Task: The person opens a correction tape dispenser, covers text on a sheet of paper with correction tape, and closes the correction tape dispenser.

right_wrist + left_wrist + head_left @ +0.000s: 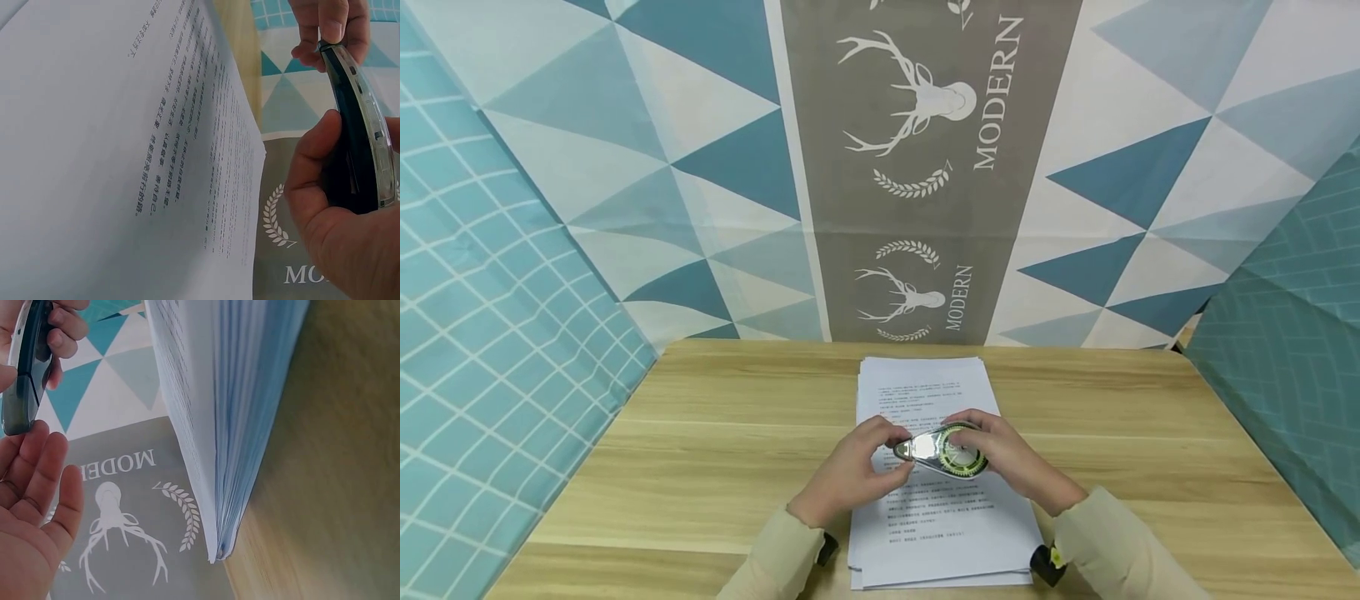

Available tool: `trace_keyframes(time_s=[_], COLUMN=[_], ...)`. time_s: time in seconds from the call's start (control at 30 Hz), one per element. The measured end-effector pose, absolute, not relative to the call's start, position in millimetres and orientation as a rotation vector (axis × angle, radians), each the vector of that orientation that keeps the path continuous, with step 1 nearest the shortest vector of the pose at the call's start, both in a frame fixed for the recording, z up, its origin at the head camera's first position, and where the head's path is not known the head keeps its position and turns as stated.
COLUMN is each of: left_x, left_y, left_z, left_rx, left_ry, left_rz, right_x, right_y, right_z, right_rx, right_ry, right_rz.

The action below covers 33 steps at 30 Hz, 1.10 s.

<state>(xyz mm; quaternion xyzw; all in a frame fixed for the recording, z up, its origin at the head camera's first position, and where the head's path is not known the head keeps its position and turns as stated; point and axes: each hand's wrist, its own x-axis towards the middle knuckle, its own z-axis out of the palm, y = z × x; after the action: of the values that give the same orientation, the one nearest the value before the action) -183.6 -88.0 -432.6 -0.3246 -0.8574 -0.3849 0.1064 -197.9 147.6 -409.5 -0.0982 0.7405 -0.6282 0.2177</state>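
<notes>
Head view forward and down, close wrist views turned sideways, sharing correction tape [928, 448]

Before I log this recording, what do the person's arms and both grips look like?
The left sleeve and right sleeve are plain light beige, reaching near the wrists. The left grip and right grip wear no gloves. A small black item shows by the left cuff; a second black item, with a yellow-green patch, shows by the right.

Over the matt paper stack [943, 546], my correction tape [928, 450] looks glossy plastic; beneath the stack, the tabletop [722, 467] looks smooth, wood-grained.
</notes>
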Motion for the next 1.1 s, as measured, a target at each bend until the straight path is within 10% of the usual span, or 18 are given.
trace_keyframes(time_s=[1.1], left_x=[-182.7], left_y=[-104.5], left_z=[-428.9], left_rx=[-0.840], left_ry=[-2.498], left_rz=[-1.020], right_x=[-201.7], right_y=[154.5], right_z=[-408.4], right_rx=[-0.216], right_ry=[2.063], right_rz=[-1.769])
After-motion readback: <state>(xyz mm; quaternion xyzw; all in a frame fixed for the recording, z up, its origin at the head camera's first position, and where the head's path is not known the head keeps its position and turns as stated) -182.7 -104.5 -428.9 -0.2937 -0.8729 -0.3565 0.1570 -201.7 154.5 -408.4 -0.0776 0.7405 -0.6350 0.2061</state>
